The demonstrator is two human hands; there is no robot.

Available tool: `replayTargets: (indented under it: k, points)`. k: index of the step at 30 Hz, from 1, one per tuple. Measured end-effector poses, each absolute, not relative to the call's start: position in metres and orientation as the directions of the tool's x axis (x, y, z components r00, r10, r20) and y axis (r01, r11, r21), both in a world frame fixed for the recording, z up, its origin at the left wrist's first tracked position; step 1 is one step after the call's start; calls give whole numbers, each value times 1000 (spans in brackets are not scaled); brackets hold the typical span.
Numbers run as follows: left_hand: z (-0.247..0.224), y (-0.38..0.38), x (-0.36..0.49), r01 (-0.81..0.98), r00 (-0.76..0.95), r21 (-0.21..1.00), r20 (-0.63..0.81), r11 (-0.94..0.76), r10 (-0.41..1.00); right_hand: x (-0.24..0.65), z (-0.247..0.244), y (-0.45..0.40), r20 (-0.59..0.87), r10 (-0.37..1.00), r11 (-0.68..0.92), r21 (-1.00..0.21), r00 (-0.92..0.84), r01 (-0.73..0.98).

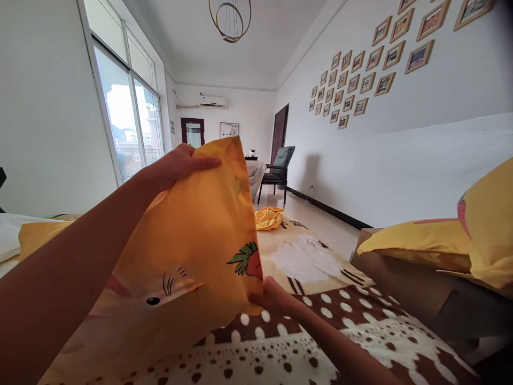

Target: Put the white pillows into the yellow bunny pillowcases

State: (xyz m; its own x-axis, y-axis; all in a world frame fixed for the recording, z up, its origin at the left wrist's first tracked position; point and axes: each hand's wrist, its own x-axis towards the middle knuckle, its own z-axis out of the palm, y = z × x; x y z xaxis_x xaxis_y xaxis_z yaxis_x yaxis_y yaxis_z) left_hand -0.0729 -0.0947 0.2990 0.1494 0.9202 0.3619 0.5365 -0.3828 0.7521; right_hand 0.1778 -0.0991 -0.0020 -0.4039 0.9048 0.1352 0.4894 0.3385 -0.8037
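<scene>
A yellow pillowcase (pixel 200 214) printed with a carrot and part of an animal's face is held up in front of me. My left hand (pixel 186 164) grips its upper edge, thumb lying along the near side and the other fingers hidden behind the cloth. At the lower right edge, below the carrot print, my right hand (pixel 274 295) is closed on the fabric, its fingertips partly hidden. The pillowcase stands tilted above a patterned blanket (pixel 328 310). Whether a pillow is inside cannot be made out.
Crumpled yellow cloth (pixel 269 218) lies at the blanket's far end. Yellow pillows (pixel 425 240) rest on a brown box-like support (pixel 404 272) at right. Farther off stand a dark armchair (pixel 279 168) and a plastic-covered table (pixel 255 179). A window (pixel 132 107) is at left.
</scene>
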Motion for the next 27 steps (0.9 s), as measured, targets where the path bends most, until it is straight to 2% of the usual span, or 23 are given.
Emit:
replayTargets:
  k: [7, 12, 14, 16, 18, 20, 23, 25, 27]
  points:
    - [301, -95, -80, 617, 140, 702, 347, -356, 927, 205, -30, -84, 96, 883, 388, -699, -459, 601]
    - [300, -89, -75, 728, 131, 605, 339, -322, 932, 225, -9, -74, 43, 864, 404, -651, -501, 642]
    - [297, -86, -67, 766, 132, 550, 371, -332, 919, 222, 13, -76, 68, 822, 458, -671, -566, 583]
    - [293, -83, -59, 747, 177, 546, 389, -380, 904, 208, 36, -82, 192, 774, 506, -760, -603, 408]
    - [290, -80, -51, 707, 210, 570, 396, -419, 894, 185, 53, -88, 364, 770, 510, -845, -524, 162]
    - [286, -76, -44, 708, 229, 556, 402, -435, 887, 159, 60, -92, 411, 830, 453, -891, -376, 25]
    - [282, -70, -41, 792, 287, 402, 419, -459, 862, 132, 57, -90, 324, 921, 348, -934, -218, 82]
    - [279, -67, -43, 834, 313, 294, 443, -467, 840, 126, 53, -87, 317, 939, 335, -931, -138, 144]
    - [275, -66, -49, 830, 324, 284, 456, -480, 829, 126, 49, -86, 350, 931, 362, -918, -100, 160]
